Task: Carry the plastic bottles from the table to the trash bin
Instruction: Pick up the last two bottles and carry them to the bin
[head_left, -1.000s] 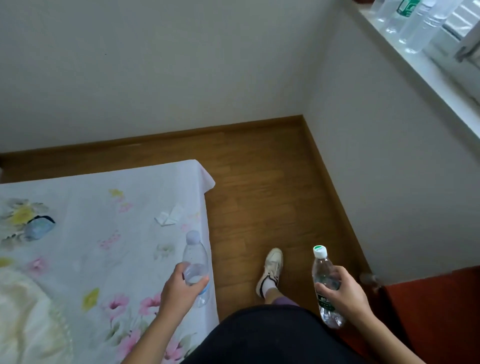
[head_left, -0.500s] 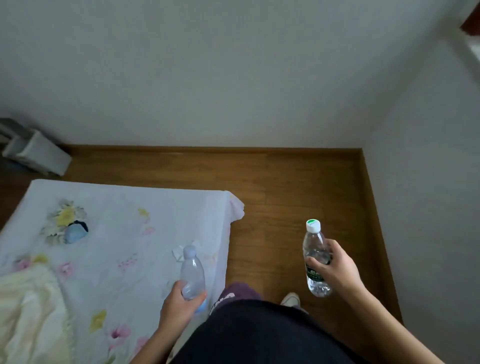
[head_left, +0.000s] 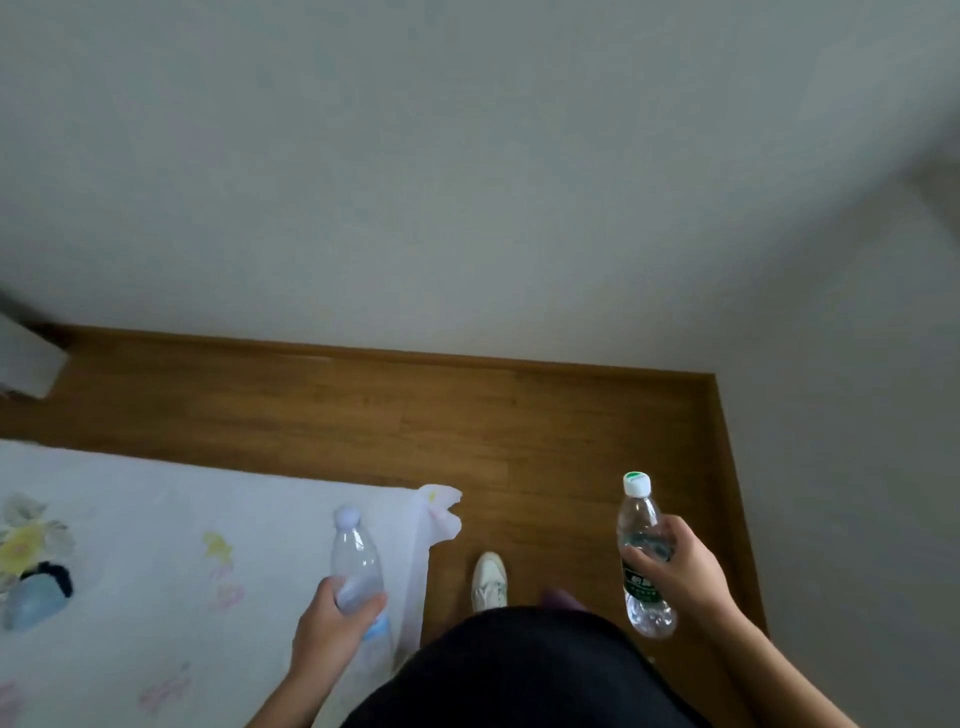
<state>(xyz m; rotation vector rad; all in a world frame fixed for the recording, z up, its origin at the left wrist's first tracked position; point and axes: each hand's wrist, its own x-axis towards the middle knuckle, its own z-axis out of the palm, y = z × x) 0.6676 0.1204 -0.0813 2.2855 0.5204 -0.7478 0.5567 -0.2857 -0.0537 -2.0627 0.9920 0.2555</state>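
Two plastic bottles are in the person's hands, both upright. The pale-capped bottle (head_left: 357, 564) is clear, with a light bluish label low on its body; the left hand (head_left: 332, 626) is wrapped shut around its lower half, thumb across the front, and holds it above the near right corner of the desk (head_left: 156, 545). The green-labelled bottle (head_left: 643, 558), with a white cap marked green on top, is gripped round its middle by the right hand (head_left: 680, 571), fingers closed over the label, out over the wooden floor (head_left: 467, 415) and well apart from the desk.

Both grips are the same as half a second ago. The view has swung: the desk, covered in a white floral cloth, now sits further left and lower, and the cream fabric that lay at its near left edge is out of view. The left bottle has shifted towards the cloth's hanging corner (head_left: 439, 514). A white shoe (head_left: 488, 582) now shows fully between the two bottles, toe pointing towards the wall (head_left: 467, 182), where only its tip showed before. A pale box-like object (head_left: 26, 364) at the far left is cut off more by the frame edge. Dark clothing (head_left: 519, 670) fills the bottom centre.
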